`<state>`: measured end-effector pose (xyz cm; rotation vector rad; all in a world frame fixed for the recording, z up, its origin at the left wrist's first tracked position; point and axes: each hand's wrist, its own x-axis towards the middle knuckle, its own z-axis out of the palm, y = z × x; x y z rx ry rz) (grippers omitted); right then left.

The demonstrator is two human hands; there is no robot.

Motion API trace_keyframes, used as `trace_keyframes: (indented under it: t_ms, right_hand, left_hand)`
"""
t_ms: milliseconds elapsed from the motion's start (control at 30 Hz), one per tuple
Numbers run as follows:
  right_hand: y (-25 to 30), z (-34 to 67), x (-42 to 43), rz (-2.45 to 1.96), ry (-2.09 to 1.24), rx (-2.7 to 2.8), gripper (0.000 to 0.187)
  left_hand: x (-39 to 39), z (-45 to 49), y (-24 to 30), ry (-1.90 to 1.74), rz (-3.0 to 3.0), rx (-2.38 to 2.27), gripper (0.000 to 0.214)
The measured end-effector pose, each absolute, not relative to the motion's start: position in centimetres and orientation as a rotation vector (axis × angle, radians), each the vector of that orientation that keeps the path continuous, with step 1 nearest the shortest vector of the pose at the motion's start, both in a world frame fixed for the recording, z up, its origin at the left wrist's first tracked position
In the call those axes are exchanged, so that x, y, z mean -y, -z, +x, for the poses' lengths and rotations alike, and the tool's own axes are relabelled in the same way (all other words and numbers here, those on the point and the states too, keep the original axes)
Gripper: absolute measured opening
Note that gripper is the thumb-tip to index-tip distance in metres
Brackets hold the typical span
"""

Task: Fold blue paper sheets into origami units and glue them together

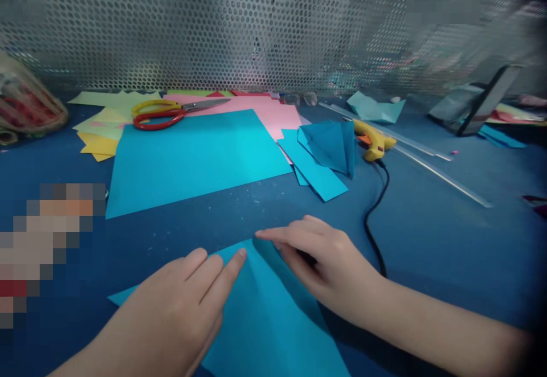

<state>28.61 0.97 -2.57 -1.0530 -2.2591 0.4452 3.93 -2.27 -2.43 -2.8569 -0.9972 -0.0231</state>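
Observation:
A blue sheet of paper (pixel 273 314) lies at the front of the table, with a crease running down from its top point. My left hand (pixel 179 297) rests on its left part, index finger stretched flat near that point and the other fingers slightly bent. Its thumb is hidden. At the right side of the same point is my right hand (pixel 320 251), index finger extended to the paper's edge and thumb apart below it. Neither hand visibly grips anything. Farther back lies another flat blue sheet of paper (pixel 196 160).
Scissors (pixel 160 115) lie across pink paper (pixel 277 118). Folded blue paper (pixel 329 143) sits beside a yellow glue gun (pixel 376 140), whose black cord runs forward. Clear sticks (pixel 444 175) lie to the right, near a propped phone (pixel 487 101). A jar (pixel 29 98) stands left. Perforated metal (pixel 213 29) borders the back.

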Motion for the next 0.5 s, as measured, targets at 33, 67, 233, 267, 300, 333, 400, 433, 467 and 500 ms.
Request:
trace_keyframes:
  t_ms: [33, 67, 233, 267, 300, 333, 400, 433, 467, 500]
  right_hand:
    - [2.6, 28.6, -0.9, -1.068, -0.439, 2.268, 0.032]
    - [2.6, 28.6, -0.9, -1.077, -0.436, 2.275, 0.033]
    - [2.6, 28.6, -1.0, -1.068, -0.451, 2.264, 0.033]
    - [2.6, 28.6, -1.1, -1.066, -0.451, 2.25, 0.033]
    - [2.6, 28.6, -1.2, -1.062, -0.452, 2.232, 0.033]
    - [2.6, 28.6, -1.2, -1.058, -0.456, 2.211, 0.032]
    - [2.7, 28.6, -1.3, -1.058, -0.478, 2.178, 0.033]
    - [2.7, 28.7, -1.3, -1.059, -0.488, 2.168, 0.033]
    - [2.8, 28.7, -1.3, -1.064, -0.492, 2.164, 0.033]
    - [2.8, 28.7, -1.3, -1.071, -0.491, 2.166, 0.034]
  left_hand:
    - [2.3, 3.9, 2.5, 0.024, -2.849, 0.972, 0.064]
    - [2.4, 3.9, 2.7, 0.023, -2.838, 0.948, 0.064]
    - [2.5, 3.9, 3.1, 0.087, -2.807, 1.037, 0.065]
    - [2.4, 4.0, 3.1, 0.099, -2.81, 1.069, 0.065]
    - [2.3, 4.0, 3.1, 0.098, -2.811, 1.084, 0.065]
    - [2.1, 4.0, 3.0, 0.084, -2.808, 1.08, 0.065]
    - [1.8, 3.9, 2.9, 0.038, -2.789, 1.04, 0.066]
    - [1.6, 3.9, 2.8, 0.012, -2.777, 1.02, 0.067]
    - [1.4, 3.8, 2.8, -0.006, -2.771, 0.998, 0.069]
    - [1.2, 3.8, 2.8, -0.011, -2.774, 0.972, 0.071]
